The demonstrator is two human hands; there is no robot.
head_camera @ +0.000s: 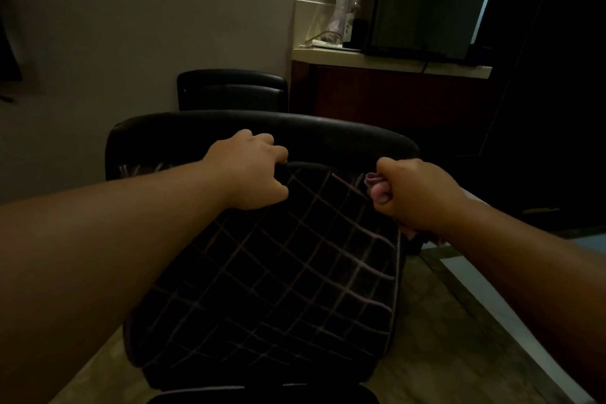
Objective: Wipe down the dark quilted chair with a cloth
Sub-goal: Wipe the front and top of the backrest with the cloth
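1. Dark quilted chair [272,272]: directly in front of the person; its grid-stitched cushion runs lengthwise away from the viewer to the backrest.
2. Left hand [251,170]: fingers curled over the cushion's far left edge, gripping it just below the backrest.
3. Right hand [410,195]: fisted round a bunched pinkish cloth [373,184], at the cushion's far right corner.
4. Governing relation: the unwiped quilting lies nearer the viewer and to the left of the cloth; the right hand is the better placed to sweep across it.
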